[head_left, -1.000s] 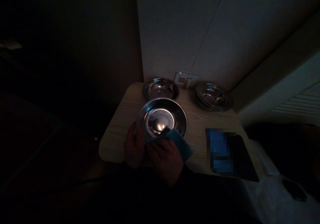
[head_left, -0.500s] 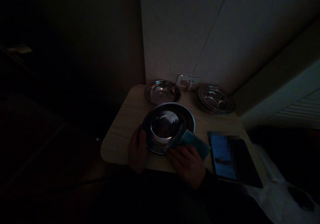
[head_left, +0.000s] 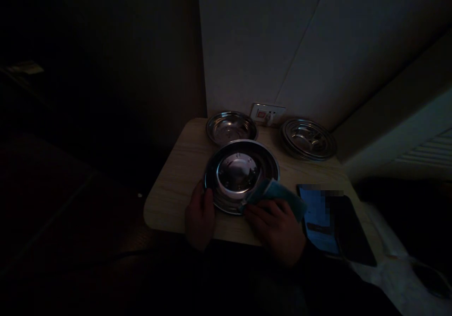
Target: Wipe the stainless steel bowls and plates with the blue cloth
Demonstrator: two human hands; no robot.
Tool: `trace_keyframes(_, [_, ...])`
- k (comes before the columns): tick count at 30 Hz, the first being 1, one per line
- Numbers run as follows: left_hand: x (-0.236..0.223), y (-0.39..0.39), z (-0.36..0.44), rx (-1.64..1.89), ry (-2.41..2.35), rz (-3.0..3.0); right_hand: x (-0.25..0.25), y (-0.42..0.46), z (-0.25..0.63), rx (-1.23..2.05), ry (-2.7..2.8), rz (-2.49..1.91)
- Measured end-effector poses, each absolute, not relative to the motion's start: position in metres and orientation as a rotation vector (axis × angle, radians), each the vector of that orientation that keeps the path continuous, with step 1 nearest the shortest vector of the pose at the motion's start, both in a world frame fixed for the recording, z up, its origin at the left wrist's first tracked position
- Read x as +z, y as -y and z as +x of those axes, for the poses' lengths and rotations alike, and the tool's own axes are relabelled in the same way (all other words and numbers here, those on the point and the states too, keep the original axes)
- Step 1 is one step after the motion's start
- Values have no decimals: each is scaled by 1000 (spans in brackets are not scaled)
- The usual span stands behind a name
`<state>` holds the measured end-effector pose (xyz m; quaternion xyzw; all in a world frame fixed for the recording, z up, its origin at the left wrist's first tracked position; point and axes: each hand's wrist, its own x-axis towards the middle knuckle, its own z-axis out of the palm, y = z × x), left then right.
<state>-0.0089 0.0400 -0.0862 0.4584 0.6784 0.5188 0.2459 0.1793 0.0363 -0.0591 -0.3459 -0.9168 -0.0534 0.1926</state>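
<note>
A shiny steel plate (head_left: 241,174) is tilted toward me over a small wooden table (head_left: 173,189). My left hand (head_left: 200,214) is closed on the plate's lower left rim. My right hand (head_left: 278,229) is closed on a teal cloth (head_left: 278,194) and presses it against the plate's lower right rim. The scene is very dim.
A steel bowl (head_left: 231,126) sits at the back of the table, and a stack of steel plates (head_left: 308,139) at the back right. A wall socket (head_left: 267,114) is between them. A lit phone (head_left: 319,218) lies on a dark pad (head_left: 349,231) at the right.
The plate has tipped and shifted a little to the right. My right hand and the cloth slid from the plate's lower middle to its lower right rim.
</note>
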Motion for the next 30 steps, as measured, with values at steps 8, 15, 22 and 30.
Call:
trace_keyframes(8, [-83, -38, -14, 1373, -1841, 1217, -64, -52, 114, 101, 2535, -1134])
trace_keyframes(15, [-87, -37, -16, 1431, -1836, 1191, -49, -54, 145, 146, 2751, -1060])
trace_keyframes(22, [-89, -37, -11, 1388, -1805, 1213, -55, -40, 143, 243, 2670, -1094])
trace_keyframes(30, [-91, -38, -16, 1427, -1866, 1206, -55, -30, 146, 146, 2679, -1019])
